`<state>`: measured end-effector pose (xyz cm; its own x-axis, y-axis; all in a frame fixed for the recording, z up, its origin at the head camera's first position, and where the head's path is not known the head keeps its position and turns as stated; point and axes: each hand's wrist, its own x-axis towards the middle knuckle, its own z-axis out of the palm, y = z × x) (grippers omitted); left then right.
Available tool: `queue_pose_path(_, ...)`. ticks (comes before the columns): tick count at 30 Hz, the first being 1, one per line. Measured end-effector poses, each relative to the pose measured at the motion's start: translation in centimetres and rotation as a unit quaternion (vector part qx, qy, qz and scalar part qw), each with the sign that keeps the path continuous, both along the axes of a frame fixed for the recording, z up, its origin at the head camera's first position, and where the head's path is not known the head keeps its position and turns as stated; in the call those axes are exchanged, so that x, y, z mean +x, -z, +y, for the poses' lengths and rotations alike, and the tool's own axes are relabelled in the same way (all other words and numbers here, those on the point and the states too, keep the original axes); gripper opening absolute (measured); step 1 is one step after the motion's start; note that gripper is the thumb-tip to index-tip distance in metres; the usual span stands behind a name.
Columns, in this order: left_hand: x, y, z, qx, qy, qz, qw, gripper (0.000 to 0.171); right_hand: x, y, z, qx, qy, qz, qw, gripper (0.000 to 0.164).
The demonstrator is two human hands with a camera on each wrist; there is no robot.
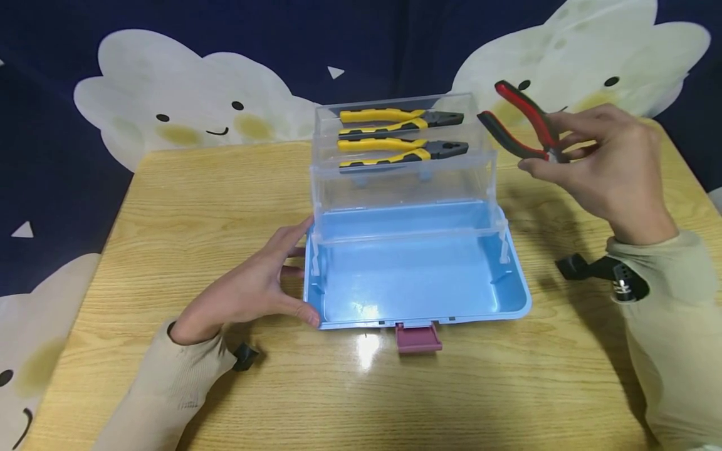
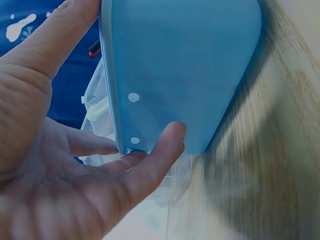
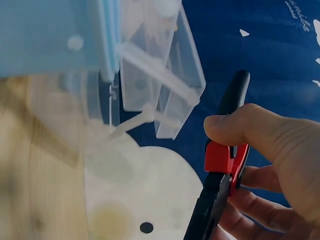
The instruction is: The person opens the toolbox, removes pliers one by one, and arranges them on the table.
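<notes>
A blue toolbox (image 1: 414, 275) stands with its lid raised and clear tiers lifted at the back. My left hand (image 1: 254, 275) holds its left end, thumb at the front corner and fingers toward the rear; the left wrist view shows fingers against the side wall (image 2: 165, 75). In my right hand (image 1: 612, 156) is a pair of pliers (image 1: 527, 119) with red-and-black handles, pinched near the pivot and raised right of the upper tray. The handles spread toward the left. Two yellow-and-black pliers, one behind (image 1: 395, 116) and one in front (image 1: 400, 148), lie in the clear trays (image 1: 403, 188).
The toolbox rests on a wood-grain table (image 1: 214, 188). A purple latch (image 1: 418, 338) hangs from its front edge. Behind the table is a dark blue cloth (image 1: 271, 31) with smiling white clouds. Clear hinge arms (image 3: 157, 72) link the tiers to the box.
</notes>
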<state>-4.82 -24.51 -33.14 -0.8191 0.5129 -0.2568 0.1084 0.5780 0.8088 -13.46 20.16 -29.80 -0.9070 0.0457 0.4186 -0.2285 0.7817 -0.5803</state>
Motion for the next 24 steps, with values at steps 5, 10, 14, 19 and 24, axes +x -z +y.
queue_pose_path(5,0.0,0.0,0.0,0.002,0.0,0.0,1.0,0.139,-0.6,0.5,0.5,0.012,0.012,0.009,1.0,0.055)
queue_pose_path(10,-0.1,0.0,0.0,0.013,-0.006,-0.023,0.9996,0.139,-1.1,0.9,1.2,0.016,0.026,-0.005,1.0,0.056)
queue_pose_path(14,-0.1,0.0,0.1,0.014,-0.007,-0.026,0.9995,0.139,-1.6,1.3,1.8,0.017,0.039,-0.02,0.999,0.056)
queue_pose_path(19,-0.1,0.0,0.0,0.014,-0.005,-0.024,0.9996,0.139,-2.2,1.9,2.4,0.029,0.044,-0.047,0.998,0.054)
queue_pose_path(24,-0.1,0.0,0.0,0.016,-0.005,-0.027,0.9995,0.14,-3.0,2.5,3.1,0.038,0.05,-0.084,0.995,0.056)
